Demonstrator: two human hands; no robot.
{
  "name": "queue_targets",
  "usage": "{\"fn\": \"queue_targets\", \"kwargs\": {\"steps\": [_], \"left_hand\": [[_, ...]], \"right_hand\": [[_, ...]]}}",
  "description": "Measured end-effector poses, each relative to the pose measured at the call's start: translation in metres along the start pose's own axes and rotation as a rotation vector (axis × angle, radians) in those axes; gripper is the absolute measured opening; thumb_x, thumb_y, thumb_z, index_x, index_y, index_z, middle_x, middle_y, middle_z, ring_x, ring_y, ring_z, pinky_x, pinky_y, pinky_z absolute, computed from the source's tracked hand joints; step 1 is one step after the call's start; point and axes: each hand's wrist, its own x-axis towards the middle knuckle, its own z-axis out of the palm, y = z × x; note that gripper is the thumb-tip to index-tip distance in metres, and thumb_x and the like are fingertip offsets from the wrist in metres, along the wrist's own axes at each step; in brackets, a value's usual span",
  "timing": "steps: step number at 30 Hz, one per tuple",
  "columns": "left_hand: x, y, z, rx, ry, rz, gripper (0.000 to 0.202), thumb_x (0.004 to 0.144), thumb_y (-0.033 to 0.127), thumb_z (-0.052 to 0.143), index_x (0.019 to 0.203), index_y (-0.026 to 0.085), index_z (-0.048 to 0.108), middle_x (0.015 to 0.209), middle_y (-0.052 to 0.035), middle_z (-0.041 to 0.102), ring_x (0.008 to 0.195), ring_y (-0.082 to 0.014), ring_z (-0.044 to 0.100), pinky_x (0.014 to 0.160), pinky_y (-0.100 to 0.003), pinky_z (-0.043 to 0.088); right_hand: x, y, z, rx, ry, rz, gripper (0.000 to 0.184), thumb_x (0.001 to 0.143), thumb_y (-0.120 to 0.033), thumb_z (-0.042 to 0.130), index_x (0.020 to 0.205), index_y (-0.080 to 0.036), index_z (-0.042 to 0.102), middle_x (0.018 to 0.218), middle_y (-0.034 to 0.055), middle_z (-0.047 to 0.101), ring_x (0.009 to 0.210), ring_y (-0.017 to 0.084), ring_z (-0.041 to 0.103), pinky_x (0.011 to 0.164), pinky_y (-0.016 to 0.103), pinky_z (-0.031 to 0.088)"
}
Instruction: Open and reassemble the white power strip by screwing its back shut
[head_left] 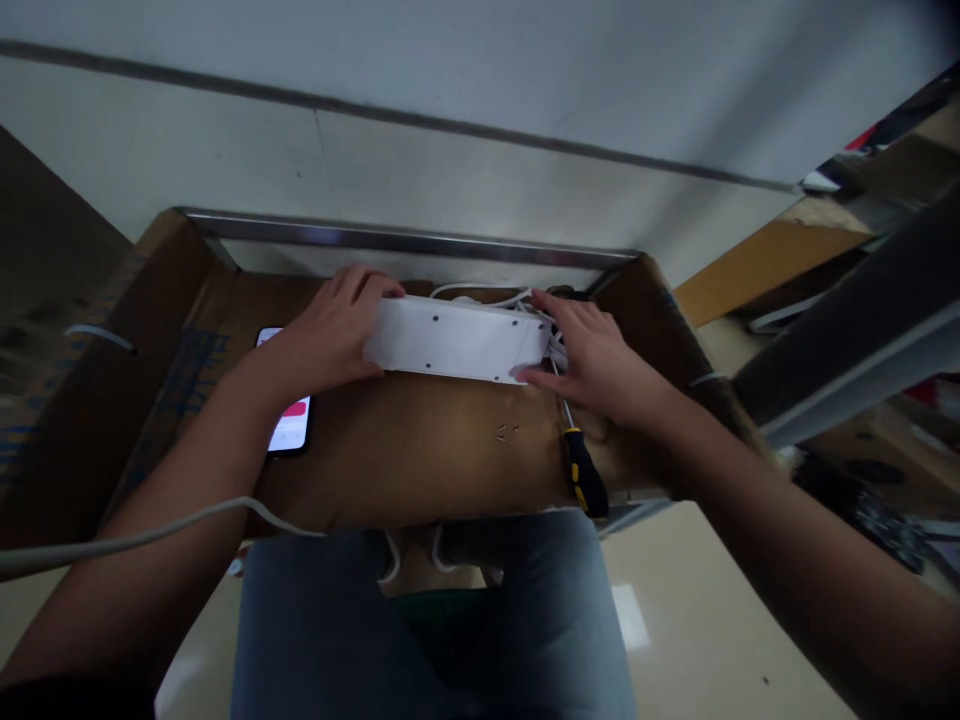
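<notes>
A long white power strip (465, 342) lies across the cardboard, its flat face with several dark screw holes turned up. My left hand (349, 325) is closed round its left end, fingers over the far edge and thumb at the near edge. At the opposite end my right hand (589, 350) grips it between thumb and fingers. A white cord (487, 290) runs behind the strip and bunches near my right hand. Just below that hand rests a screwdriver (585, 472) with a black and yellow handle. A few tiny screws (502, 433) lie in front of the strip.
The work surface is a cardboard-lined tray (390, 450) with raised side flaps. A lit phone (291, 425) lies partly under my left forearm. Another white cable (187, 518) crosses over that forearm. A pale wall panel (450, 170) stands behind, and shelving with boxes (862, 440) is at right.
</notes>
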Motion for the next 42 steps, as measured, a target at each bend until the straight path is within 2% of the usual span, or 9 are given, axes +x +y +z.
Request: {"fn": "queue_targets", "kwargs": {"steps": [3,7,11,14,19,24,27,35,42], "left_hand": [[0.000,0.001,-0.001,0.018,-0.012,-0.010,0.081,0.076,0.028,0.083,0.145,0.016,0.043,0.148,-0.0181,0.045,0.141,-0.0404,0.045,0.122,-0.056,0.042],[0.000,0.005,-0.008,-0.093,-0.031,0.031,0.058,0.088,0.033,0.072,0.139,0.018,0.051,0.141,-0.0124,0.053,0.134,-0.0336,0.052,0.118,-0.050,0.044],[0.000,0.011,-0.017,-0.251,-0.131,0.059,0.035,0.097,0.040,0.059,0.123,0.016,0.061,0.125,-0.0102,0.061,0.113,-0.0247,0.063,0.103,-0.039,0.051],[-0.003,0.015,-0.023,-0.325,-0.200,0.005,0.043,0.093,0.049,0.061,0.122,0.019,0.061,0.123,-0.0092,0.066,0.108,-0.0243,0.066,0.096,-0.035,0.052],[-0.007,0.021,-0.024,-0.387,-0.462,-0.123,0.073,0.084,0.061,0.074,0.140,0.022,0.050,0.130,-0.0092,0.068,0.104,-0.0256,0.068,0.087,-0.034,0.055],[-0.007,0.016,-0.001,-0.257,-0.352,-0.019,0.093,0.082,0.060,0.080,0.157,0.023,0.039,0.153,-0.0153,0.053,0.140,-0.0361,0.053,0.117,-0.046,0.045],[-0.007,0.014,0.008,-0.158,-0.318,0.041,0.094,0.084,0.056,0.080,0.161,0.024,0.036,0.155,-0.0164,0.050,0.144,-0.0385,0.048,0.120,-0.050,0.041],[-0.008,0.019,0.007,-0.129,-0.354,0.018,0.105,0.082,0.050,0.082,0.165,0.019,0.028,0.157,-0.0207,0.047,0.146,-0.0417,0.044,0.121,-0.052,0.037],[-0.013,0.004,0.008,-0.240,-0.303,0.019,0.114,0.071,0.043,0.087,0.166,0.025,0.026,0.168,-0.0171,0.040,0.155,-0.0387,0.040,0.122,-0.045,0.038]], "right_hand": [[0.024,0.007,0.008,0.061,-0.104,-0.047,0.071,0.088,-0.051,0.074,0.148,-0.020,0.053,0.145,0.0160,0.064,0.136,0.038,0.061,0.118,0.062,0.043],[0.024,0.010,0.005,0.002,-0.075,-0.139,0.050,0.089,-0.052,0.072,0.127,-0.021,0.063,0.123,0.0156,0.069,0.118,0.037,0.067,0.105,0.060,0.051],[0.016,0.010,0.005,-0.025,-0.071,-0.228,0.042,0.099,-0.043,0.059,0.132,-0.017,0.063,0.120,0.0174,0.065,0.109,0.032,0.067,0.095,0.050,0.057],[0.010,0.010,0.008,-0.018,-0.040,-0.280,0.048,0.101,-0.045,0.055,0.141,-0.019,0.061,0.119,0.0154,0.062,0.107,0.030,0.065,0.093,0.047,0.058],[-0.003,0.006,0.012,-0.263,0.028,-0.412,0.046,0.105,-0.032,0.044,0.147,-0.021,0.059,0.125,0.0162,0.064,0.111,0.032,0.060,0.095,0.049,0.054],[-0.013,0.003,0.023,-0.350,-0.007,-0.450,0.061,0.100,-0.028,0.051,0.159,-0.014,0.045,0.139,0.0199,0.062,0.118,0.037,0.058,0.098,0.054,0.052],[-0.009,0.005,0.026,-0.249,-0.015,-0.488,0.068,0.095,-0.031,0.057,0.159,-0.011,0.042,0.150,0.0218,0.055,0.129,0.040,0.056,0.103,0.057,0.051],[0.038,-0.023,0.022,0.114,-0.181,-0.462,0.101,0.090,-0.079,0.058,0.165,-0.016,0.034,0.169,0.0222,0.039,0.153,0.044,0.043,0.121,0.065,0.042],[0.044,-0.030,0.036,0.212,-0.233,-0.445,0.089,0.088,-0.064,0.069,0.159,-0.017,0.042,0.156,0.0210,0.054,0.142,0.041,0.056,0.117,0.062,0.048]]}}
